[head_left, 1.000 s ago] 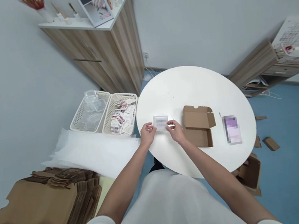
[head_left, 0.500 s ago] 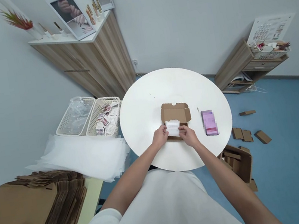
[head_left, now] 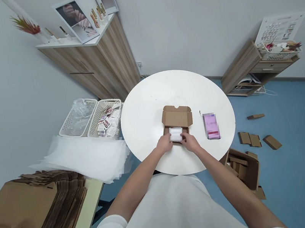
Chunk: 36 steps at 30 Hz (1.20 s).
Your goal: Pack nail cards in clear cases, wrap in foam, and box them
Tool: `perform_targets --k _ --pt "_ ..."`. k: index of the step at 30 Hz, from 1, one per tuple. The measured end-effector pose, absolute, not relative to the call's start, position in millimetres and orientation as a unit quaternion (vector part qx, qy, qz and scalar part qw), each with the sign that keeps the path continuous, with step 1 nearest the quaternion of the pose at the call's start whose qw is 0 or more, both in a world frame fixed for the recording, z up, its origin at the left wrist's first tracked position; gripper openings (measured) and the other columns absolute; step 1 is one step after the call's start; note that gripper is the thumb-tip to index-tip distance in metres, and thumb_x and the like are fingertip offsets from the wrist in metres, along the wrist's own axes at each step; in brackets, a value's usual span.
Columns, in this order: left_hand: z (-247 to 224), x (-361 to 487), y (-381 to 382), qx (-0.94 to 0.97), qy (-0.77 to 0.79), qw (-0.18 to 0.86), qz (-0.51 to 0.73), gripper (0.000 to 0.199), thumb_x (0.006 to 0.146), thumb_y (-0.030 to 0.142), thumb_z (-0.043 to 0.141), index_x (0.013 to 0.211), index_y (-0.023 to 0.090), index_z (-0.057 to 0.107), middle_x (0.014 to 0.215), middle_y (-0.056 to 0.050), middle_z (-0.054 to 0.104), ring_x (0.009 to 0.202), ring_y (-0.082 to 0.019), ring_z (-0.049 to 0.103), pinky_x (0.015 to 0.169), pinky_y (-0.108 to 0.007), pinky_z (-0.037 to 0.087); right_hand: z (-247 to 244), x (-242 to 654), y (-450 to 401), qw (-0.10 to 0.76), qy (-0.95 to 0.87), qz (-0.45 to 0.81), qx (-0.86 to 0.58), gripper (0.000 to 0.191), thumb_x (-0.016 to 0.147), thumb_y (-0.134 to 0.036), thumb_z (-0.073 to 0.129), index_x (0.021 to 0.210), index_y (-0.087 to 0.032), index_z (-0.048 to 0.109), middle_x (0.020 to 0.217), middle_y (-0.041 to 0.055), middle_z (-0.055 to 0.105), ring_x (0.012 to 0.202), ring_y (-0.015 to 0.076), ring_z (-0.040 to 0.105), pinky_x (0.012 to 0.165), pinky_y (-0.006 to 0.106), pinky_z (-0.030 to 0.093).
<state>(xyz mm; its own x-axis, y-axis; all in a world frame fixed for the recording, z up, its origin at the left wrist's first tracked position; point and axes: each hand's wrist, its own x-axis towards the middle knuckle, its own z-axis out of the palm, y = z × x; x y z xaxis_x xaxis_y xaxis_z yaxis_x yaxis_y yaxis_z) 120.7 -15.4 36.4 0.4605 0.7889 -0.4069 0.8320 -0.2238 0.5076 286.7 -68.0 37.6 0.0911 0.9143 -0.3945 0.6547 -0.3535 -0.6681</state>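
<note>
An open brown cardboard box lies on the round white table, its lid folded back away from me. Inside its tray sits a small white wrapped packet. My left hand grips the packet's left end with bent fingers, at the box's left side. At the other end, my right hand pinches the packet's right edge. The fingertips of both hands are partly hidden against the packet and the box wall.
A phone lies right of the box. Left of the table are a basket of cards, a basket of clear bags, white sheets and stacked flat cardboard. A carton of small boxes stands on the floor at right.
The white packet has gone from above the box down into its tray, with both hands lowered along with it. The view has shifted slightly.
</note>
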Motion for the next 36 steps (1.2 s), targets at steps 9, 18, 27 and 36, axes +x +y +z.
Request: perform_targets --k 9,18,27,36 --pt "40 118 -20 0.81 0.5 0.305 -0.003 0.026 0.071 0.016 0.049 0.097 0.018 0.054 0.1 -0.011 0.058 0.101 -0.028 0.049 0.082 -0.038 0.039 36 281 -70 0.126 -0.62 0.31 -0.71 0.029 0.072 -0.017 0.05 0.1 -0.016 0.055 0.104 0.0101 0.056 0.092 0.0196 0.054 0.076 0.029 0.04" --pt "29 88 -15 0.688 0.573 0.434 0.101 0.042 0.076 0.02 0.045 0.118 0.016 0.044 0.11 -0.009 0.056 0.09 -0.018 0.057 0.08 -0.029 0.044 34 300 -94 0.253 -0.428 0.407 -0.766 0.056 0.07 -0.032 0.052 0.123 -0.018 0.039 0.119 0.0099 0.05 0.088 0.0182 0.057 0.075 0.03 0.044" --pt "30 78 -36 0.656 0.581 0.466 0.124 0.033 0.075 0.023 0.046 0.107 0.017 0.053 0.101 -0.006 0.062 0.084 -0.016 0.059 0.075 -0.027 0.046 27 294 -99 0.277 -0.417 0.472 -0.726 0.054 0.066 -0.032 0.056 0.118 -0.021 0.045 0.113 0.0055 0.056 0.081 0.0149 0.058 0.07 0.027 0.045" --pt "38 77 12 0.544 0.616 0.532 0.205 0.053 0.083 0.055 0.025 0.111 0.016 0.049 0.116 -0.011 0.054 0.098 -0.019 0.056 0.082 -0.029 0.042 27 330 -57 0.338 -0.314 0.496 -0.736 0.068 0.072 -0.063 0.038 0.125 -0.02 0.039 0.125 0.0108 0.047 0.104 0.0208 0.051 0.077 0.03 0.044"
